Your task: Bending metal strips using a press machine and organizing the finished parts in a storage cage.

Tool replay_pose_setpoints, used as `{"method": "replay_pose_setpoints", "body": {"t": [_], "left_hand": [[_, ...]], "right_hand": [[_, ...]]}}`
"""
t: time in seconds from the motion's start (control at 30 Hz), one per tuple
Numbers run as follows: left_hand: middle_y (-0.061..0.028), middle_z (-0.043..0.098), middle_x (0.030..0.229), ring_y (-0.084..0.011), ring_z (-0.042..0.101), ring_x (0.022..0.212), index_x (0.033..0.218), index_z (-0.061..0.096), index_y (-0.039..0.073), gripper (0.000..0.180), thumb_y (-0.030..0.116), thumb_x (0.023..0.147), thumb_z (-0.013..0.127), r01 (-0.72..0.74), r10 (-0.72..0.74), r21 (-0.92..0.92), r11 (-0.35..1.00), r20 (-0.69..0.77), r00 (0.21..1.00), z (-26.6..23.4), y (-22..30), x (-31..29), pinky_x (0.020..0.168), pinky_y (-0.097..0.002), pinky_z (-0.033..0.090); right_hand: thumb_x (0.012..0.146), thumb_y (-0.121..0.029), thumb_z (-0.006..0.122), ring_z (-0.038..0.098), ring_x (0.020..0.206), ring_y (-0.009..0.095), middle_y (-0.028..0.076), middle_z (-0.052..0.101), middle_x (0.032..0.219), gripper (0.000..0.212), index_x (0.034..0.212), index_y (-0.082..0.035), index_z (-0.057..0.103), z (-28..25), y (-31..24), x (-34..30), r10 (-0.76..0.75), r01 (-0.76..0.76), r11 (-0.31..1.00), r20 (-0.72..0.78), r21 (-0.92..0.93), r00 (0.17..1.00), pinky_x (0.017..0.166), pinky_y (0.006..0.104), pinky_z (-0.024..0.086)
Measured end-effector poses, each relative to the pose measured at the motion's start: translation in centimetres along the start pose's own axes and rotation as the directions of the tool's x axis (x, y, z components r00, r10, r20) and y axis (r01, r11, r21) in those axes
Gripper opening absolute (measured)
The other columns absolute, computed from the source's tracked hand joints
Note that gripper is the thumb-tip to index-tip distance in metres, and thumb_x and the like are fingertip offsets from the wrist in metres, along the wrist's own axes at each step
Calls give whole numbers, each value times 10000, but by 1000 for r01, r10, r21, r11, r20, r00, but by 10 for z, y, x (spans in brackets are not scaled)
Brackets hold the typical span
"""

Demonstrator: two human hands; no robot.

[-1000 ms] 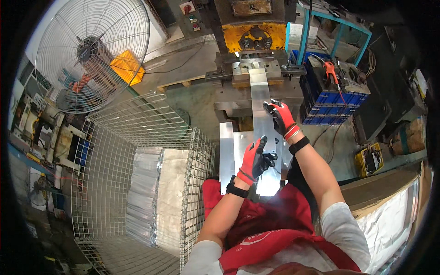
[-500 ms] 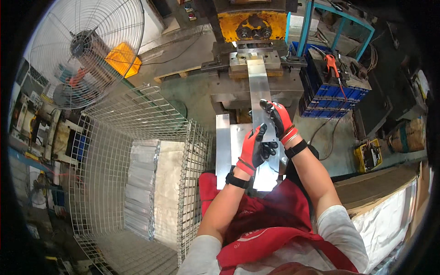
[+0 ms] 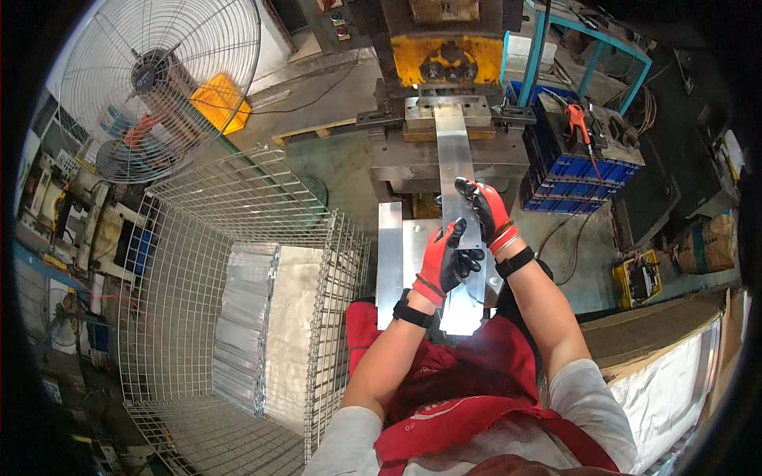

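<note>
Metal strip [image 3: 455, 155] before the press [image 3: 448, 62], far end indistinct. Right hand [image 3: 486, 209] clamped on it, underlying fingers mostly hidden. Left hand [image 3: 447, 263], farther from the press: thumb and fingers parted; grip cannot be told.

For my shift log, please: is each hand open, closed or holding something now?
Left hand: holding the metal strip at its near end.
Right hand: holding its right edge.

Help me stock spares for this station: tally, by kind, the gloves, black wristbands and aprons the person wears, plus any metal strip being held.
Red-and-black gloves, left and right: 2
Black wristbands, left and right: 2
Red apron: 1
Held metal strip: 1
Total: 6
</note>
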State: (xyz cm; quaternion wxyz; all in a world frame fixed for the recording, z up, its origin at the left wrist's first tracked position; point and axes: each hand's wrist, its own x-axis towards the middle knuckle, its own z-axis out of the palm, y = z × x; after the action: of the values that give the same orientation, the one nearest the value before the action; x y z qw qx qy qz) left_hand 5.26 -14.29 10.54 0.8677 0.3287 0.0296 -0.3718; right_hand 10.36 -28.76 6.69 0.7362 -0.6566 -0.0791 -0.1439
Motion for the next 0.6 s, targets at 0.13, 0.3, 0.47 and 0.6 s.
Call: {"method": "replay_pose_setpoints", "body": {"t": [0.13,0.3,0.47,0.6], "left_hand": [[-134,575,671,-211,580,481,915,472,124,202,301,826,515,9,-9,4,1000,-17,1000,-1,0,-1,358,-246,456],[-136,577,674,-202,582,479,924,471,123,220,311,822,519,20,-21,43,999,25,999,-2,0,1,358,-246,456],[-147,581,680,-200,573,462,978,437,121,277,346,828,502,6,-13,127,992,54,998,-2,-1,-9,352,-246,437],[-171,595,744,-246,589,527,1080,412,73,374,374,858,434,19,-22,213,977,8,1000,-22,-22,-66,409,-280,432]], "right_hand": [[832,-164,471,560,790,136,75,606,856,228,921,19,573,-1,4,-4,-270,265,885,42,-384,962,710,256,428],[839,-178,451,556,857,167,89,597,916,273,984,27,558,-2,2,-1,-26,26,1000,31,-6,999,774,271,417],[843,-164,432,552,888,174,97,598,915,277,987,37,558,-2,3,-7,-143,144,989,22,-36,989,786,277,416],[845,-138,442,522,936,159,81,578,932,218,909,27,570,14,-42,-44,35,-33,998,-35,58,999,832,278,389]]}}
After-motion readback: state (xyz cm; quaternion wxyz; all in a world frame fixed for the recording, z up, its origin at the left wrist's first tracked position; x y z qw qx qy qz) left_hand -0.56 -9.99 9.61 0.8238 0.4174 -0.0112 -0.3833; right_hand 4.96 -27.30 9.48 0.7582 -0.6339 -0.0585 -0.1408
